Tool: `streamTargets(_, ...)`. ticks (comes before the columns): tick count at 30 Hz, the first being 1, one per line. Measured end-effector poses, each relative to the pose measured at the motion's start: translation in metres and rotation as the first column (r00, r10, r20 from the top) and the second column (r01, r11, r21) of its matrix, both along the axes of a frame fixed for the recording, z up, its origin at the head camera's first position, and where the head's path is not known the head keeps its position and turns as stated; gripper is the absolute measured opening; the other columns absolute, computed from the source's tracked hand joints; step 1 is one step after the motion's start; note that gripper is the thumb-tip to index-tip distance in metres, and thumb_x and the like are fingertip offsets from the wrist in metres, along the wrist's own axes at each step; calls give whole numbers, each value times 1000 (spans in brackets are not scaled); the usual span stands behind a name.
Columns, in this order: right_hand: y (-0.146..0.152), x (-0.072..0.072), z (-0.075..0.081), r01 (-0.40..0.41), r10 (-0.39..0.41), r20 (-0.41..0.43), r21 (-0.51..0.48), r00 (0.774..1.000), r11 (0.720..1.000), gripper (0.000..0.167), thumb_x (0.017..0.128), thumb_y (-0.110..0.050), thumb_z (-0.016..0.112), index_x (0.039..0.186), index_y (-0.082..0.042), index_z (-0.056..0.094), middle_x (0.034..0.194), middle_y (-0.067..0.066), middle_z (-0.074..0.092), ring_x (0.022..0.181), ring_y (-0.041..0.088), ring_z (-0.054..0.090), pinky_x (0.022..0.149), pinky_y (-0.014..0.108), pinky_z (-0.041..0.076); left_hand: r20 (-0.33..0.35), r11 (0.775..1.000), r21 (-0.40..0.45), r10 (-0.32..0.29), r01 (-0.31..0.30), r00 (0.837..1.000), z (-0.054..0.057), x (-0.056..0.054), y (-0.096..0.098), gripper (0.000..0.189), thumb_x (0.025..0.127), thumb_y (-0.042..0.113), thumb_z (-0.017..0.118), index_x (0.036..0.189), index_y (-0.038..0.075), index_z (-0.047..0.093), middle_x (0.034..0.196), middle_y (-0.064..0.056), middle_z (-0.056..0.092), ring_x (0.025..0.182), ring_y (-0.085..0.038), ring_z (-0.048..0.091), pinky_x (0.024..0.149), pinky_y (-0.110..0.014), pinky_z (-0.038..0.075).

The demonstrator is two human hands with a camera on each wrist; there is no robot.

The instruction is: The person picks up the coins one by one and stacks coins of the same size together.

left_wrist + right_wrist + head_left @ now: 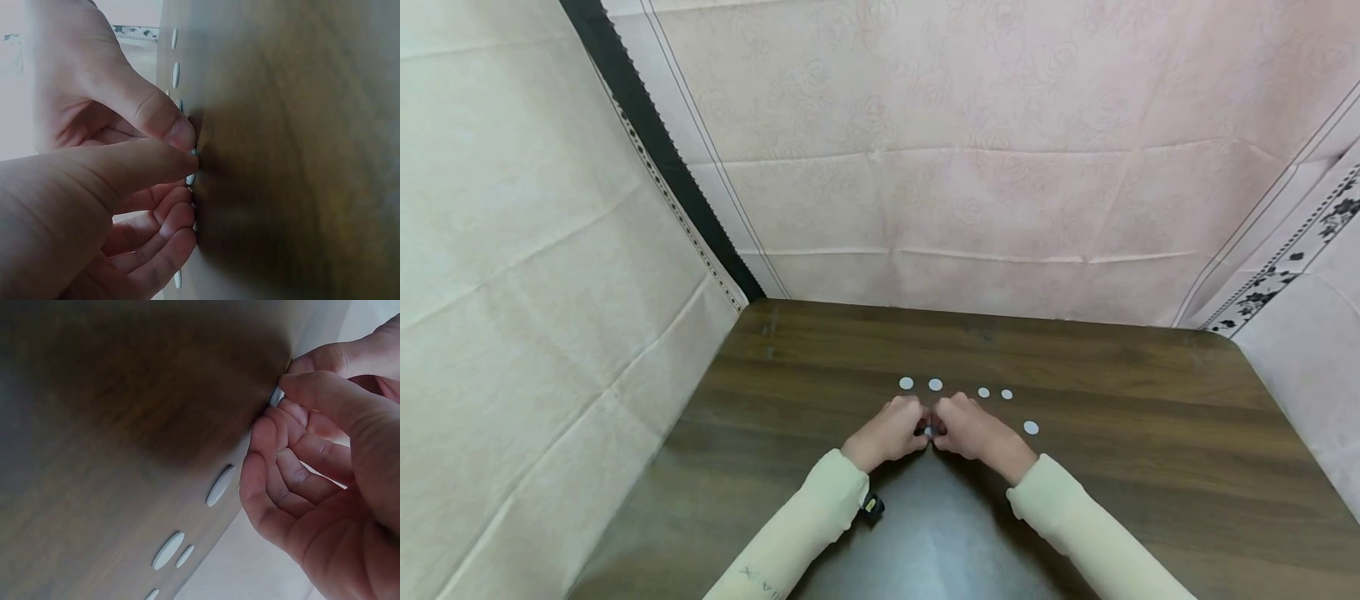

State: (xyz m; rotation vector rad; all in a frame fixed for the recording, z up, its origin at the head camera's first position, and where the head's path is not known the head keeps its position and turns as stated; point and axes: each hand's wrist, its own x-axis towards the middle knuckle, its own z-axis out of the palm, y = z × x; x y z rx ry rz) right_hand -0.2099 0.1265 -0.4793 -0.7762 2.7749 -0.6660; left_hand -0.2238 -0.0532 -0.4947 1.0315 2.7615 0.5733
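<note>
1. Close together, the left hand (889, 432) and right hand (976, 429) meet low over the wooden table (1150, 467), fingers curled in toward each other.
2. Between them lies a small white disc (928, 432), at the tabletop and partly hidden by the fingertips.
3. The left hand pinches this disc between its thumb (178, 161) and bent fingers.
4. The right hand pinches it likewise, its thumb tip (294, 386) on one side and its curled fingers on the other.
5. Just beyond the left hand is a far-left disc (906, 383), with a neighbouring disc (936, 384) beside it but apart.
6. Beyond the right hand sit two smaller discs (983, 392), near each other; a larger disc (1031, 427) lies to the right of that hand.
7. Both arms wear pale sleeves (1086, 529), and a dark device (871, 507) shows at the left wrist.
8. Pale patterned cloth (962, 200) hangs behind the table.
</note>
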Motion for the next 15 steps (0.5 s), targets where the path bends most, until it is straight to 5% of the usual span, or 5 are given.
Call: streamTargets(15, 1, 29, -1, -72, 71, -55, -26, 996, 997, 36, 86, 3, 76, 62, -13, 54, 55, -10, 38, 51, 4, 34, 50, 20, 31, -4, 1000, 1, -22, 22, 1000, 3, 31, -3, 19, 92, 10, 79, 79, 12, 66, 78, 2, 53, 69, -7, 43, 61, -21, 40)
